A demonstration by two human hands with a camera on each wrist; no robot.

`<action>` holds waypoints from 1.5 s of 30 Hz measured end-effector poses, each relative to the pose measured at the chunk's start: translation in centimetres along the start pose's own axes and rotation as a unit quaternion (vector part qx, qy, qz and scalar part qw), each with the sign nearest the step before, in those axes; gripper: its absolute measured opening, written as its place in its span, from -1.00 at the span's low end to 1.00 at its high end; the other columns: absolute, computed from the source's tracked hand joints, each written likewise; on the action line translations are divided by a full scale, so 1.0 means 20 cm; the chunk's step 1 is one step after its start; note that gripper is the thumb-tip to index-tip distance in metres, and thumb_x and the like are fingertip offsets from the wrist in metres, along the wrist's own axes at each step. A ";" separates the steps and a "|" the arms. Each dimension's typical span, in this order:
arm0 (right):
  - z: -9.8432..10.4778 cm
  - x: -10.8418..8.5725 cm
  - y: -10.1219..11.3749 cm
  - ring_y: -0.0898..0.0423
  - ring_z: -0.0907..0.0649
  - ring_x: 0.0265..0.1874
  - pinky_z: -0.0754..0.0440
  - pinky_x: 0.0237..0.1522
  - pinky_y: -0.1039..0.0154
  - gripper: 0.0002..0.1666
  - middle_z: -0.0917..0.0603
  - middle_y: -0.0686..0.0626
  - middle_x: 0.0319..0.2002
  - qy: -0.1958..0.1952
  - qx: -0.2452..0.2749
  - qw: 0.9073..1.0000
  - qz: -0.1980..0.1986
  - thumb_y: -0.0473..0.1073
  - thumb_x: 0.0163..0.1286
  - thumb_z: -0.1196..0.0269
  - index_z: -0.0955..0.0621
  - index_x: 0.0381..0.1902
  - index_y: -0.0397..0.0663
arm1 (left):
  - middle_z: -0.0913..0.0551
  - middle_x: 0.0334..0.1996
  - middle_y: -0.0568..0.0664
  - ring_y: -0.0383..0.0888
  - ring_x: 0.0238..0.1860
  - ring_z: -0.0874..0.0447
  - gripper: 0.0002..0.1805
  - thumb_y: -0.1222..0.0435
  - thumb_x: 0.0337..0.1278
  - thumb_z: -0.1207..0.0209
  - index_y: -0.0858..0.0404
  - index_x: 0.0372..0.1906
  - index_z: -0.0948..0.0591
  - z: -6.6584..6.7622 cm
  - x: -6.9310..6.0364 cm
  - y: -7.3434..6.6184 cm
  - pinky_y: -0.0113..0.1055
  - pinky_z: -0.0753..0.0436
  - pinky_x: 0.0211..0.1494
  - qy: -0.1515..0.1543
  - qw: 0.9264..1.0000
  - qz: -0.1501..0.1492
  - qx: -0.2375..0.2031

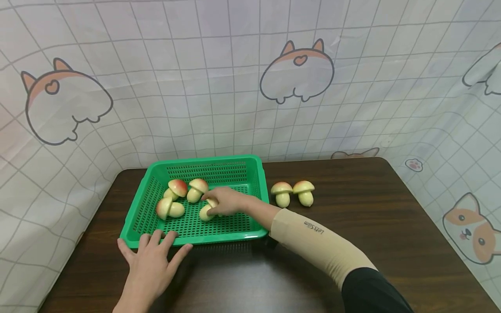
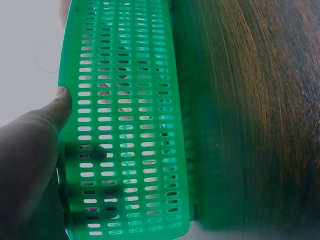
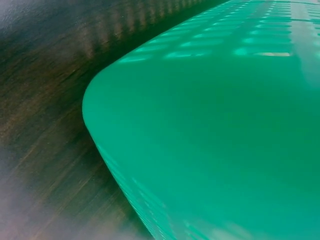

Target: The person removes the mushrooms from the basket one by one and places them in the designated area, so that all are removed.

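Note:
A green perforated basket (image 1: 235, 238) stands on the dark wooden table, with several toy mushrooms inside. My right hand (image 1: 227, 201) reaches over its right side and grips a mushroom (image 1: 205, 213) low in the basket; the hand covers most of its cap. Left of that lie a mushroom (image 1: 197, 190), another with a redder cap (image 1: 178, 188) and one on its side (image 1: 170, 209). Spread fingers of my left hand (image 1: 150, 265) rest on the near rim at the left corner. In the left wrist view the thumb of that hand (image 2: 37, 130) touches the basket's rim (image 2: 70, 120).
Two more mushrooms, one (image 1: 282, 194) beside the other (image 1: 304, 193), stand cap up on the table (image 1: 352, 217) just right of the basket. A white grid-patterned cloth (image 1: 219, 87) with cartoon animals hangs behind the table. The right wrist view is filled mostly by the basket's corner (image 3: 200, 125).

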State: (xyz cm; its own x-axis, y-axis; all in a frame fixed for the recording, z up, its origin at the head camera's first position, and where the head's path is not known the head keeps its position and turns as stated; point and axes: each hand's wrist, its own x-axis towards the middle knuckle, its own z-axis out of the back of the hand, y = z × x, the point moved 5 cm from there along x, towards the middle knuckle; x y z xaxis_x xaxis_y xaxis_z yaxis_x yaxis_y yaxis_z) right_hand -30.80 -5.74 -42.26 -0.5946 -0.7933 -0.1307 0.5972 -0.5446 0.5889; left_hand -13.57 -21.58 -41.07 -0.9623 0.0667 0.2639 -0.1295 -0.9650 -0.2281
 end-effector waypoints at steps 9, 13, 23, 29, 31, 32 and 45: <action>-0.02 -0.02 0.00 0.15 -0.60 0.05 -0.55 0.07 0.23 -0.54 -0.58 -0.08 0.28 0.041 0.007 0.999 0.001 -0.06 0.65 -0.11 -0.54 0.39 -0.06 | -0.56 -0.07 0.20 0.33 -0.01 -0.42 -0.40 -0.25 0.39 -0.12 0.21 0.05 -0.64 -0.01 0.00 -0.01 0.69 0.48 0.17 0.003 1.000 0.000 -0.002; -0.03 -0.02 0.00 0.14 -0.62 0.00 -0.56 0.02 0.23 -0.55 -0.59 -0.06 0.26 0.042 0.000 0.999 -0.005 -0.07 0.63 -0.14 -0.54 0.38 -0.06 | -0.56 -0.08 0.18 0.32 -0.02 -0.43 -0.41 -0.25 0.38 -0.13 0.20 0.04 -0.64 -0.01 -0.01 -0.01 0.69 0.47 0.17 0.000 1.000 -0.001 -0.004; -0.02 -0.02 -0.01 0.20 -0.58 -0.20 -0.55 -0.20 0.31 -0.61 -0.65 -0.03 0.07 0.014 0.007 1.000 0.000 -0.17 0.58 -0.17 -0.59 0.28 -0.16 | -0.55 -0.11 0.16 0.30 -0.04 -0.43 -0.41 -0.25 0.38 -0.13 0.20 0.03 -0.64 -0.02 -0.01 -0.01 0.69 0.48 0.17 0.000 1.000 -0.001 -0.004; 0.01 -0.03 0.00 0.19 -0.60 -0.10 -0.57 -0.11 0.30 -0.60 -0.65 -0.04 0.11 -0.011 0.032 0.999 0.008 -0.16 0.56 -0.16 -0.60 0.28 -0.12 | -0.56 -0.09 0.18 0.32 -0.01 -0.43 -0.39 -0.25 0.38 -0.12 0.20 0.06 -0.65 -0.01 0.00 -0.01 0.67 0.51 0.17 0.000 1.000 0.000 -0.005; 0.02 -0.03 0.00 0.19 -0.59 -0.08 -0.57 -0.11 0.31 -0.59 -0.65 -0.03 0.12 -0.018 0.038 0.999 0.010 -0.16 0.56 -0.16 -0.60 0.29 -0.11 | -0.56 -0.08 0.18 0.33 0.00 -0.43 -0.39 -0.26 0.38 -0.12 0.20 0.07 -0.65 -0.01 0.00 -0.01 0.67 0.52 0.18 0.000 1.000 -0.001 -0.004; 0.03 -0.03 0.00 0.19 -0.59 -0.08 -0.57 -0.11 0.32 -0.59 -0.65 -0.03 0.12 -0.022 0.044 0.999 0.013 -0.17 0.55 -0.16 -0.60 0.29 -0.10 | -0.56 -0.08 0.18 0.32 0.00 -0.43 -0.39 -0.26 0.38 -0.12 0.20 0.07 -0.65 -0.01 0.00 -0.01 0.67 0.51 0.18 0.000 1.000 -0.001 -0.004; 0.13 -0.10 0.04 0.16 -0.58 -0.15 -0.56 -0.19 0.29 -0.60 -0.60 -0.05 0.20 -0.058 0.080 0.994 0.037 -0.13 0.57 -0.15 -0.60 0.29 -0.05 | -0.55 -0.08 0.16 0.31 0.00 -0.41 -0.36 -0.27 0.39 -0.10 0.20 0.10 -0.65 0.00 0.00 0.00 0.67 0.52 0.17 0.008 1.000 0.001 -0.001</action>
State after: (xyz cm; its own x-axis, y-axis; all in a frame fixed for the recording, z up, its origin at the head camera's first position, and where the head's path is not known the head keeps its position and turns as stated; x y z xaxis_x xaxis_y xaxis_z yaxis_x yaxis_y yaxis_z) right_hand -30.59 -3.95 -39.51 -0.6161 -0.7876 0.0051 0.5533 -0.4281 0.7146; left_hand -13.61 -21.60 -41.08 -0.9663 0.0696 0.2477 -0.1287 -0.9644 -0.2310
